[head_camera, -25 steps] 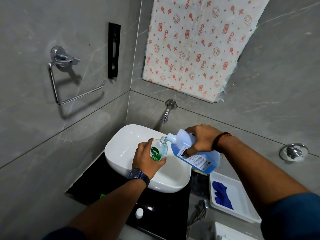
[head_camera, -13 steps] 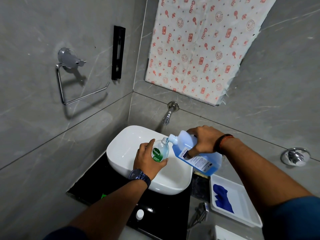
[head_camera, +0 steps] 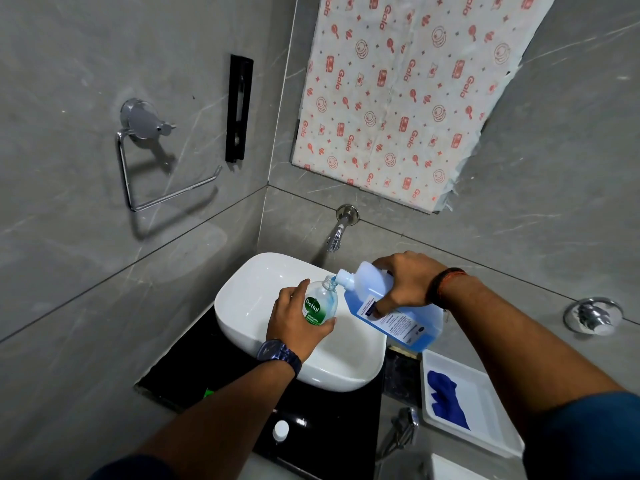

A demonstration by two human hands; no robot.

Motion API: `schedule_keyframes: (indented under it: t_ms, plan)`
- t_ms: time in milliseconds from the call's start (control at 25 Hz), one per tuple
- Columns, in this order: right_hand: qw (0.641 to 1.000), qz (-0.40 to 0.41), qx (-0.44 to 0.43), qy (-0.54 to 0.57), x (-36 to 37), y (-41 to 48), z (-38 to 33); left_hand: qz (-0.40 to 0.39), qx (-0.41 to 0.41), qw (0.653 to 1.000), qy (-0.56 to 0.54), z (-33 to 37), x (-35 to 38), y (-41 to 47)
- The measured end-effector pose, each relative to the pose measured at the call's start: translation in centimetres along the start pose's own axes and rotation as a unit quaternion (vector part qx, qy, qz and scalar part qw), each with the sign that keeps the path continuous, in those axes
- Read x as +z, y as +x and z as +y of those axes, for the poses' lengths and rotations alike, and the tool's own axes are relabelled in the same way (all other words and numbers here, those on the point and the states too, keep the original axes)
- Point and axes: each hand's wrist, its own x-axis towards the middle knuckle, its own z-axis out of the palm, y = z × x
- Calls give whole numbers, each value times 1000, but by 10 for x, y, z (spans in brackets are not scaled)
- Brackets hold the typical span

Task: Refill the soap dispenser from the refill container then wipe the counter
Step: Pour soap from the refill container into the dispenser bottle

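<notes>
While two hands (head_camera: 301,320) grip, two bottles (head_camera: 320,304) meet.

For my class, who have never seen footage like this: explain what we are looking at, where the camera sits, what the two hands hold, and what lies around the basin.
There is no machine here. The camera is worn on a person's head and looks down at their own arms. The left hand holds a small clear soap dispenser over the white basin. The right hand tilts a large refill container of blue liquid, its spout at the dispenser's open neck. A small white cap lies on the black counter. To the right, a white tray holds a blue cloth.
</notes>
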Motion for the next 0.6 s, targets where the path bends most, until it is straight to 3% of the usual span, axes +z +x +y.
schedule_keyframes:
  t_ms: [600]
  plan:
    - [1000, 1, 2, -8, 0, 2, 5, -10, -3, 1000, 4, 3, 2, 1]
